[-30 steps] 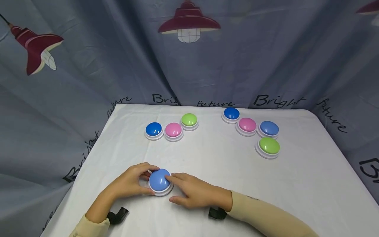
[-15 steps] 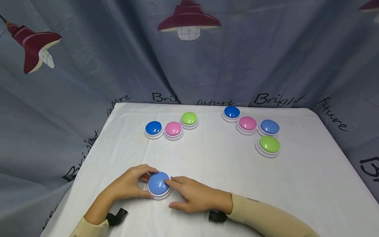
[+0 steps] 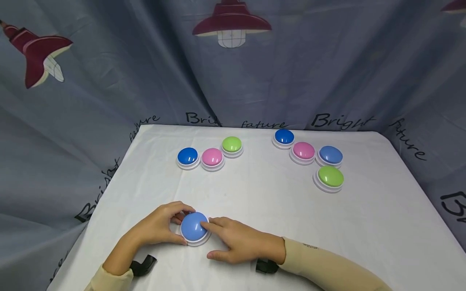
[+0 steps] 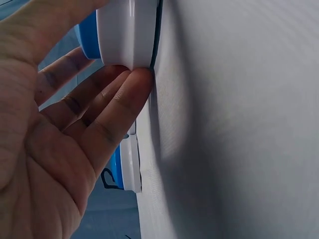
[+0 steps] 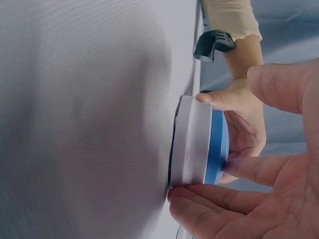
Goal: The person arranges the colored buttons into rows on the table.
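the pale blue button (image 3: 193,227) is on the near part of the white table (image 3: 276,210), seemingly flat on the cloth. with twelve pointing away from the person, the left hand (image 3: 160,226) is at its nine o'clock, thumb and fingers curved round the base, gripping it near seven and twelve. the right hand (image 3: 242,239) is at three o'clock, fingers extended: the forefinger touches the dome, the thumb stands apart. the step in hand looks like steadying or positioning the button; how hard the forefinger presses, i cannot tell.

toward twelve stand a dark blue button (image 3: 187,156), a pink button (image 3: 212,157) and a green button (image 3: 231,144). the set toward two o'clock also includes a second pale blue button (image 3: 331,154). if the sets should match, the next move probably calls for a low grip and a slide or lift toward twelve, avoiding the dome.
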`<state>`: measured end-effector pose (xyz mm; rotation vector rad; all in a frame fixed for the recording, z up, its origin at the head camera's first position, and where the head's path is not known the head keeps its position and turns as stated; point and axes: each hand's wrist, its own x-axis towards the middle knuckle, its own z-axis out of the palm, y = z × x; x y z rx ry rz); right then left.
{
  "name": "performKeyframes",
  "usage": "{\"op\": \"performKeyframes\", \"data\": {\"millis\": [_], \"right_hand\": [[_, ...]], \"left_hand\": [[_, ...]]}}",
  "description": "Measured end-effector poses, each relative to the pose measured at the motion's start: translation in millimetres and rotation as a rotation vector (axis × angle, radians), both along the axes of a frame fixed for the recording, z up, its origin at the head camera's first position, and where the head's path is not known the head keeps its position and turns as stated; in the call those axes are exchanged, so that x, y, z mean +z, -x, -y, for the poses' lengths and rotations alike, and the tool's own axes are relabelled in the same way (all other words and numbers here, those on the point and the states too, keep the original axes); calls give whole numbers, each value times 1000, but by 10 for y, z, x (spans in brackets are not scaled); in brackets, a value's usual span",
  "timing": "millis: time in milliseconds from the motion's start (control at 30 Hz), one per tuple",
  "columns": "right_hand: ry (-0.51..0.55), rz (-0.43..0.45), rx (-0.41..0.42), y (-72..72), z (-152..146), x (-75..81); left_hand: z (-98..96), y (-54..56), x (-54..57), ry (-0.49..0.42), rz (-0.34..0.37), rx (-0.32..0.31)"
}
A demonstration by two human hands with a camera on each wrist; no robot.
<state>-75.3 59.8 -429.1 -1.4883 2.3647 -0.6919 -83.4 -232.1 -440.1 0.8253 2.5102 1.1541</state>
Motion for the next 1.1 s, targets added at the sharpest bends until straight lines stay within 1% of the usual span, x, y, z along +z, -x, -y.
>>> {"op": "performKeyframes", "data": {"millis": [167, 267, 333, 400, 467, 567, 633, 700, 800, 867, 933, 1033, 1100], "right_hand": [[1, -2, 9, 6, -1, 4], [0, 12, 35, 43, -5, 23], [-2, 48, 49, 96, -10, 44], [-1, 98, 53, 172, -14, 67], [-1, 136, 27, 261, -18, 95], [-1, 150, -47, 404, -27, 122], [-3, 142, -100, 499, -30, 135], [6, 144, -143, 606, -28, 142], [35, 156, -199, 778, -8, 161], [49, 158, -249, 902, 18, 168], [56, 150, -303, 1022, 51, 156], [47, 132, -395, 1178, 95, 114], [37, 115, -450, 1259, 124, 68]], "left_hand": [[-4, -4, 2, 22, -5, 1], [-5, -5, 30, 40, -5, -15], [-7, 11, 75, 63, 5, -37], [-4, 47, 136, 87, 32, -65], [-6, 105, 205, 113, 61, -81], [-33, 239, 306, 129, 72, -54], [-70, 354, 357, 134, 40, -11], [-117, 487, 395, 130, -7, 30], [-182, 686, 429, 141, -57, 85], [-214, 813, 426, 138, -61, 117], [-234, 918, 397, 124, -56, 150], [-262, 1048, 326, 78, -40, 181], [-278, 1112, 290, 46, -26, 200]]}}
